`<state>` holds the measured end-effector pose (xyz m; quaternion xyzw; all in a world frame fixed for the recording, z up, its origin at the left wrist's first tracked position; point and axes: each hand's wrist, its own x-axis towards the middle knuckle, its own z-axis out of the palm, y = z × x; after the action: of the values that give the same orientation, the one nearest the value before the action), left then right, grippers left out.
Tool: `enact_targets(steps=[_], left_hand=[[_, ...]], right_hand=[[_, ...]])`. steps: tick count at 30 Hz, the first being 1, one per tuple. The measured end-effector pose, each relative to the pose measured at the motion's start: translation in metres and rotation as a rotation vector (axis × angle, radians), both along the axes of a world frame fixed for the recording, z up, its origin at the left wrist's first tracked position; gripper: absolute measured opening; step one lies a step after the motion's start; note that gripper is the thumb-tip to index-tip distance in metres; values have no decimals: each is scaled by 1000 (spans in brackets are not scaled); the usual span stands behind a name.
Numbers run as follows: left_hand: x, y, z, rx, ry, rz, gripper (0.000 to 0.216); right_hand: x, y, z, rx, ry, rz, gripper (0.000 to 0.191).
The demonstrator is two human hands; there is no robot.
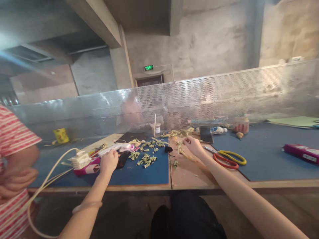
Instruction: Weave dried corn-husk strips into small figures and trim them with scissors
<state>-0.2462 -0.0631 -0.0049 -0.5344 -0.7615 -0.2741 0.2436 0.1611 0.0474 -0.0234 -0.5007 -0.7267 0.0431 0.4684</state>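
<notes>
My left hand (109, 161) is curled at the left, fingers bent, beside a black phone-like slab (122, 160) and a white-and-pink item (127, 147); what it holds, if anything, is hidden. Fingers drawn together, my right hand (194, 146) is over the pinkish-brown board, at the edge of pale straw-like strips (179, 146). Whatever its fingertips pinch is too small to make out. Between the hands lies a scatter of small pale-green knotted pieces (147, 160) on the blue mat (154, 176). Right of my right wrist are scissors (229, 158) with orange and yellow handles.
A power strip with plugs (82, 160) and looping cable stands left. Behind are a plastic cup (157, 128), a phone (206, 134), a jar (241, 125) and a perforated metal screen (186, 99). A purple box (301, 153) lies right. Another person's striped sleeve (17, 132) is left.
</notes>
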Motion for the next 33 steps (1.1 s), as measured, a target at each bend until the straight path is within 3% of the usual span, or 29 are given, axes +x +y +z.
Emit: enact_targets(steps=[6,21,33], left_hand=[[0,-2,0,18,-46,34,34],[5,-5,3,-38,-65,-31,27],[1,-7,0,134,-180,-40,27]], right_hand=[[0,0,-1,-2,-9,2,18],[-1,-3,2,-22,-23,-4,21],[0,-4,2,-31,-20,1,20]])
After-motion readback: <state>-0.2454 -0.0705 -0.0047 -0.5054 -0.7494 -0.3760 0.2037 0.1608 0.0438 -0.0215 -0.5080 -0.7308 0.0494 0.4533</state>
